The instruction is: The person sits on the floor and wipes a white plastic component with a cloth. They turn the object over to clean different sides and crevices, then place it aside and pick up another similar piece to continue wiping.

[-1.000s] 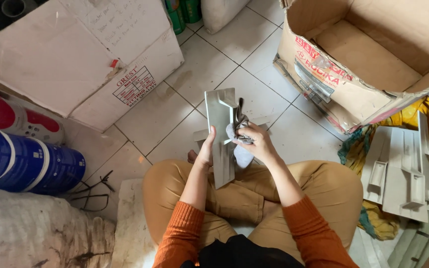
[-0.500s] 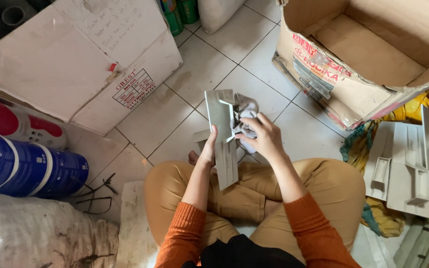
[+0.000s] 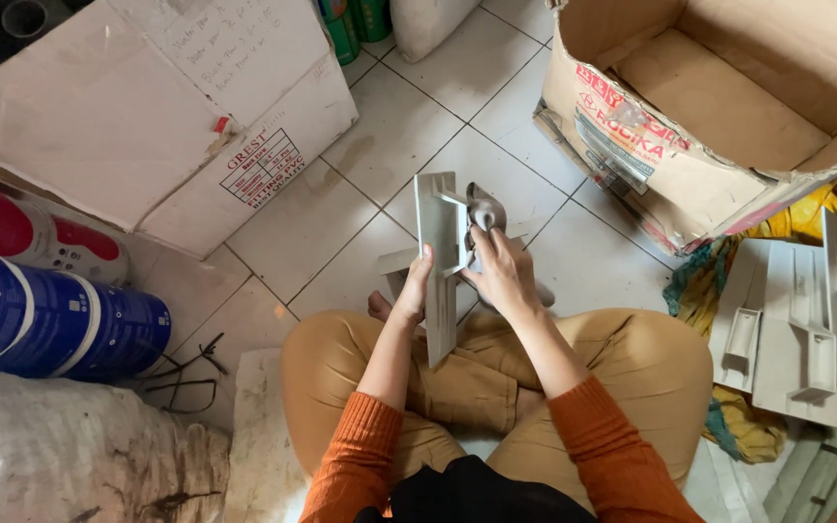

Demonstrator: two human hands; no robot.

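Note:
I sit cross-legged on a tiled floor. My left hand grips a long grey plastic bracket by its edge and holds it upright over my knees. My right hand presses a grey cloth against the bracket's right side near its top. Orange sleeves cover both forearms. Another grey piece lies flat on the floor behind the bracket, partly hidden.
An open, empty cardboard box stands at the upper right. A closed white carton lies at the upper left. Blue and red cans are stacked at the left. Several grey brackets lie on yellow cloth at the right.
My right hand with the cloth has moved up the bracket's side toward its top. The bracket stays upright in my left hand.

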